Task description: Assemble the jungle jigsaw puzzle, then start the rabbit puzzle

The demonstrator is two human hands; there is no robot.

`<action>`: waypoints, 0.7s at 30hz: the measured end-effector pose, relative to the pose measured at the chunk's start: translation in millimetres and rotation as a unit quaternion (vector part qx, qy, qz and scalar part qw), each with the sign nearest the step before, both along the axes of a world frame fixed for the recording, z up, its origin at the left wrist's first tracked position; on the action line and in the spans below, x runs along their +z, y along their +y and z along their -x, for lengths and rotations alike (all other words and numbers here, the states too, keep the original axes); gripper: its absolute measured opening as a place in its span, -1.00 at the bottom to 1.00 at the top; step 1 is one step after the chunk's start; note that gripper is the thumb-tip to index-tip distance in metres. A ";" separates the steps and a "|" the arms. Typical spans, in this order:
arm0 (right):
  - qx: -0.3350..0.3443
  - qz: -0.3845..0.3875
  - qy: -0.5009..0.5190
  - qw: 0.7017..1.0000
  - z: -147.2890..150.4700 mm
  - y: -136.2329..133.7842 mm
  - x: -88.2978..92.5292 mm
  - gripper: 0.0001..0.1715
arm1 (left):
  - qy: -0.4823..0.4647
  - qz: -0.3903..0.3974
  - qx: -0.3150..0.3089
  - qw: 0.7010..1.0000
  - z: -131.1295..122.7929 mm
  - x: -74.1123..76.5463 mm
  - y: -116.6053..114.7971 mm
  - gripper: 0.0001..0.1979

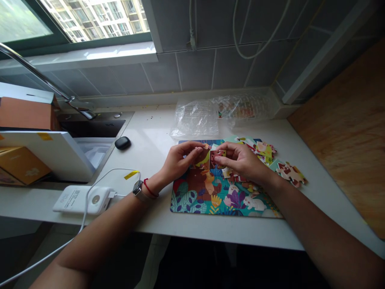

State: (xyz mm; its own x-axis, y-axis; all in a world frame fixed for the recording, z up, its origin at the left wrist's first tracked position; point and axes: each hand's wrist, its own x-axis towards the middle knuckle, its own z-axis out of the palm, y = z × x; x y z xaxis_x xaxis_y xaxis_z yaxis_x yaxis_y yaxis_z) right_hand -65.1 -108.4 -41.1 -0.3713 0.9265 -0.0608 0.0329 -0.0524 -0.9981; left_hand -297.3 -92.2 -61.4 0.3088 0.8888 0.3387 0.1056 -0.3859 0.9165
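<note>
A colourful jigsaw board with animals and plants lies on the white counter. Above its upper middle, my right hand pinches a reddish-brown puzzle piece between thumb and fingers. Close beside it, my left hand has thumb and forefinger pressed together around a small puzzle piece, mostly hidden by the fingers. Loose puzzle pieces are heaped on the board's upper right. More puzzle pieces lie past the board's right edge, beside my right forearm.
Clear plastic wrap lies behind the board, by the tiled wall. Left stand a black oval object, a white power bank with a white cable, a sink, a faucet and boxes. A wooden panel borders the right.
</note>
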 end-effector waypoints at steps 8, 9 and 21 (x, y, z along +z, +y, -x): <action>-0.174 -0.020 0.095 0.980 -10.0 12.6 2.0 -0.49 | 0.086 -0.038 -0.019 0.995 -2.5 0.2 -8.4 -0.85; -0.203 -0.023 0.117 0.972 -11.1 15.0 0.9 -0.48 | 0.099 -0.048 -0.021 0.994 -3.0 -0.1 -9.4 -0.85; -0.441 -0.087 0.179 0.875 -60.4 49.4 -10.2 -0.61 | 0.129 -0.077 -0.025 0.988 -0.1 -1.4 -12.2 -0.88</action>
